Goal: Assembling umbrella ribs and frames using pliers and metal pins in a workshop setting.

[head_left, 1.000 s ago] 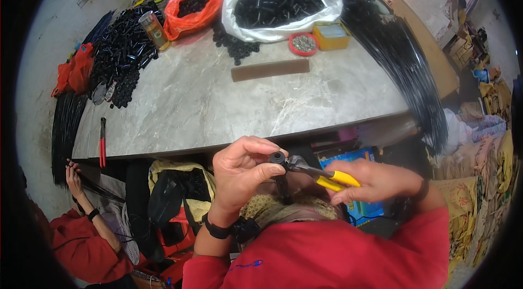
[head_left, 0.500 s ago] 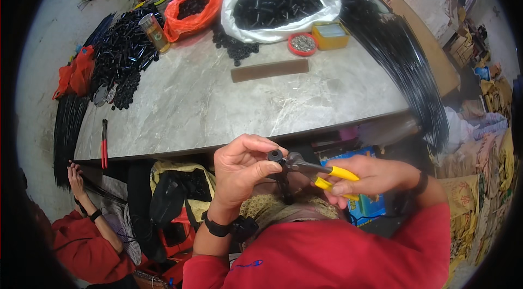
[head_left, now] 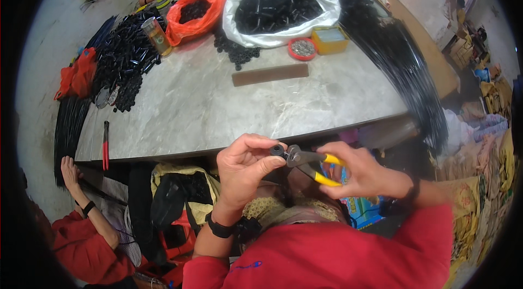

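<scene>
Small black piece pinched, pliers right beside it

The left hand [head_left: 245, 169] pinches a round black piece [head_left: 277, 150] between thumb and fingers. At 3 o'clock from the piece is the nose of the yellow-handled pliers [head_left: 296, 156]. I cannot tell if the nose touches it. The right hand [head_left: 362, 174] has its fingers around the handles, which are spread wide.

To do this bit well, I think the pinch should be steady, with the thumb clear of the metal nose. Line the nose up first, then squeeze gently and evenly.

A pair of red-handled pliers [head_left: 105, 150] lies at 9 o'clock, on the near edge of the gray surface [head_left: 190, 109]. Farther off at 12 o'clock is a brown bar [head_left: 270, 75], then a red bowl [head_left: 303, 58] of tiny metal bits, and a white sack [head_left: 256, 41] of black parts
</scene>
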Action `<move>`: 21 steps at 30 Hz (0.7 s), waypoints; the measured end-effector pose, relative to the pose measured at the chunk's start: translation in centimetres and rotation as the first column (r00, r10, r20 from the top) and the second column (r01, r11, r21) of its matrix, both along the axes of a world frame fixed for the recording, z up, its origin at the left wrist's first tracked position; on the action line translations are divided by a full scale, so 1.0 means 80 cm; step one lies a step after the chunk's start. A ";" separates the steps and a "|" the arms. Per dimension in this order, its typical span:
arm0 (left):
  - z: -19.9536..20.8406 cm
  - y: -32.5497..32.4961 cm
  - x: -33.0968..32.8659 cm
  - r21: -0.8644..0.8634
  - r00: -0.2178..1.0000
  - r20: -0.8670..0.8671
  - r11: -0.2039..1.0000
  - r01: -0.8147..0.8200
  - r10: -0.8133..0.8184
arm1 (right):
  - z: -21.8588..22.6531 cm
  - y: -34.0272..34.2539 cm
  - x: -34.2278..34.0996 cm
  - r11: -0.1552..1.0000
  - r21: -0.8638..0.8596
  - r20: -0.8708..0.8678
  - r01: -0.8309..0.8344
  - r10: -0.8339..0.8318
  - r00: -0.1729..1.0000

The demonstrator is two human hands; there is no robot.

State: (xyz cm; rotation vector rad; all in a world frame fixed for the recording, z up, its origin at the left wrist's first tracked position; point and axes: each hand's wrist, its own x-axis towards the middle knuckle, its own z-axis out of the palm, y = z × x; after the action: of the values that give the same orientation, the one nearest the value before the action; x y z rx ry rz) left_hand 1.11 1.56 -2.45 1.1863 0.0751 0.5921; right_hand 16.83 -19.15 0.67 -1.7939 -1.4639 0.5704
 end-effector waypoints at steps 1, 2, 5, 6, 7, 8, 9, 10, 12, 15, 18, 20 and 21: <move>0.000 0.000 -0.001 -0.036 1.000 -0.015 0.999 -0.015 0.014 | -0.002 0.001 0.001 0.977 0.211 0.356 -0.043 -0.036 0.934; 0.001 -0.001 -0.001 -0.037 1.000 -0.017 0.999 -0.016 0.015 | -0.002 0.001 0.002 0.977 0.211 0.354 -0.043 -0.035 0.934; 0.001 -0.004 -0.001 0.048 0.999 0.002 0.998 -0.047 0.047 | -0.004 -0.005 -0.001 0.972 0.236 0.774 0.017 -0.199 0.601; 0.002 -0.005 0.000 0.048 0.999 -0.004 0.998 -0.050 0.051 | -0.005 -0.007 -0.004 0.972 0.235 0.774 0.020 -0.200 0.600; 0.002 -0.006 0.001 0.048 0.998 -0.010 0.997 -0.053 0.054 | -0.006 -0.008 -0.006 0.979 0.202 0.742 0.025 -0.169 0.649; 0.002 -0.006 0.001 0.047 0.999 -0.010 0.998 -0.050 0.051 | -0.006 -0.009 -0.008 0.985 0.168 0.706 0.028 -0.140 0.694; 0.002 -0.007 0.002 0.052 0.999 0.003 0.998 -0.044 0.044 | -0.006 -0.011 -0.007 0.986 0.167 0.706 0.030 -0.141 0.694; 0.001 -0.007 0.002 0.057 0.999 0.016 0.998 -0.038 0.037 | -0.006 -0.014 -0.005 0.995 0.102 0.642 0.022 -0.082 0.762; 0.004 -0.008 0.002 0.052 1.000 0.012 0.998 -0.024 0.023 | -0.006 -0.017 -0.001 1.000 -0.023 0.482 -0.016 0.025 0.876; 0.003 -0.005 0.002 0.046 1.000 0.013 0.999 0.001 -0.002 | 0.014 -0.014 0.003 0.990 -0.126 0.402 -0.070 0.115 0.908; 0.003 -0.004 0.001 0.039 1.000 0.019 0.999 0.024 -0.025 | 0.020 -0.010 0.011 0.984 -0.115 0.303 -0.134 0.164 0.939; 0.003 -0.004 0.001 0.030 0.999 0.021 0.999 0.032 -0.033 | 0.025 -0.011 0.011 0.981 -0.130 0.249 -0.142 0.171 0.953; 0.002 -0.004 0.001 0.029 0.999 0.027 0.999 0.034 -0.035 | 0.028 -0.011 0.011 0.978 -0.145 0.196 -0.151 0.177 0.964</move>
State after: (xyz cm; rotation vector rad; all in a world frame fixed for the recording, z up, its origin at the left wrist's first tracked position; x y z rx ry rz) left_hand 1.20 1.24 -2.29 1.2050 0.0232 0.5807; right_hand 17.73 -20.02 2.90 -1.8887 -1.7667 0.5855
